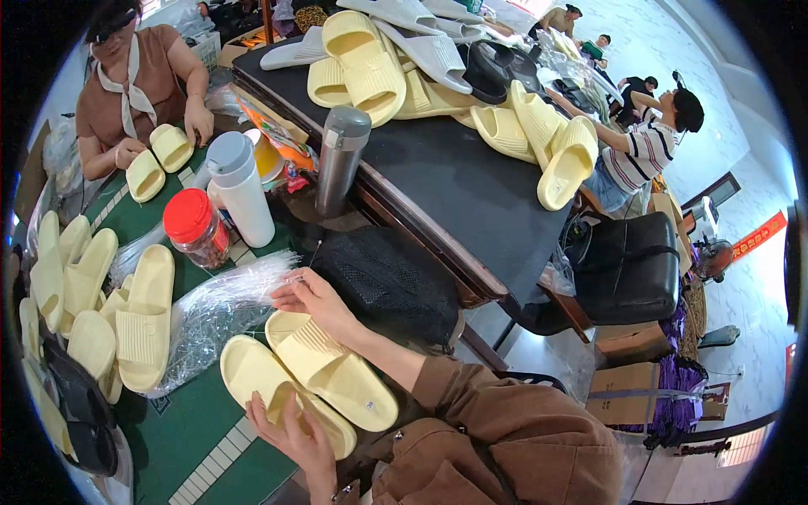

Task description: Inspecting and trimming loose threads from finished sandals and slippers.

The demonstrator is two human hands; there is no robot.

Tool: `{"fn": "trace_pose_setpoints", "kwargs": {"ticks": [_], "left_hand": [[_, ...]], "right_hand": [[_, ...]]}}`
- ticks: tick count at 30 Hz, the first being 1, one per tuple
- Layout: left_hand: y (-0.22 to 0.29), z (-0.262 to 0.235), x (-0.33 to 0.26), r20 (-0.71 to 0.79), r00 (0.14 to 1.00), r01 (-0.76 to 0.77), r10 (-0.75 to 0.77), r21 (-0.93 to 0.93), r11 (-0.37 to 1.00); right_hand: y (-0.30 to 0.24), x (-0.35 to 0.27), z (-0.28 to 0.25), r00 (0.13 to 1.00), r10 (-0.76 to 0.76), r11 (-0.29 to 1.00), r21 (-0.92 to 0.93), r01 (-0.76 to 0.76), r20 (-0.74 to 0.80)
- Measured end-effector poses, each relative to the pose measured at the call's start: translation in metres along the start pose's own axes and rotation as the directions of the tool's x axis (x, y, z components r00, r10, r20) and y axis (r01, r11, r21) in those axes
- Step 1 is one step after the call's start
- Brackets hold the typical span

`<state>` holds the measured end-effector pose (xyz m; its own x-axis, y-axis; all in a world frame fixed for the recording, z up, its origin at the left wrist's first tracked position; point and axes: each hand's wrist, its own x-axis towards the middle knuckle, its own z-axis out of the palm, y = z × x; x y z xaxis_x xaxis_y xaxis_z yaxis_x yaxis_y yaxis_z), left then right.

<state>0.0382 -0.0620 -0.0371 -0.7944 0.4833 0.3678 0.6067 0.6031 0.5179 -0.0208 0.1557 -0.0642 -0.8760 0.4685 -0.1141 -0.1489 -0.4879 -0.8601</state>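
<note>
Looks matt and foam-like on the pale yellow slide sandals (370,402), ribbed across the straps (303,345). Shows glossy, crinkled clear plastic in the polybag (202,332), matt felt-like cloth on the green bench (139,429), brushed metal on the flask (339,168), smooth plastic on the jar lid (189,215), mesh on the black pouch (374,265), leathery sheen on the chair (627,269), dull cloth on the sleeve (513,412).

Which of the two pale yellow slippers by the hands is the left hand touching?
The left slipper: fingers of the left hand rest on it. The right slipper lies partly beneath the right hand instead.
</note>
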Motion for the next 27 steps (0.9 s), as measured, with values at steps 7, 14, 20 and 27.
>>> {"fn": "trace_pose_setpoints", "kwargs": {"ticks": [7, 14, 20, 27], "left_hand": [[0.004, 0.000, 0.004, -0.021, 0.997, -0.071, 0.073, 0.080, 0.994], [0.006, 0.004, 0.000, -0.008, 0.998, -0.067, 0.068, 0.058, 0.996], [0.015, 0.002, -0.004, -0.012, 0.997, -0.071, 0.073, 0.126, 0.989], [0.026, 0.012, -0.004, -0.026, 0.998, -0.045, 0.055, 0.305, 0.951]], "right_hand": [[0.003, 0.004, -0.001, 0.997, -0.021, 1.000, -0.010, 0.022, 0.076], [0.014, 0.009, -0.010, 0.993, -0.029, 0.998, 0.057, 0.023, 0.110], [0.011, 0.005, -0.012, 0.978, -0.097, 0.995, -0.017, 0.102, 0.187], [-0.019, -0.018, -0.004, 0.968, -0.217, 0.974, -0.032, 0.223, 0.128]]}}
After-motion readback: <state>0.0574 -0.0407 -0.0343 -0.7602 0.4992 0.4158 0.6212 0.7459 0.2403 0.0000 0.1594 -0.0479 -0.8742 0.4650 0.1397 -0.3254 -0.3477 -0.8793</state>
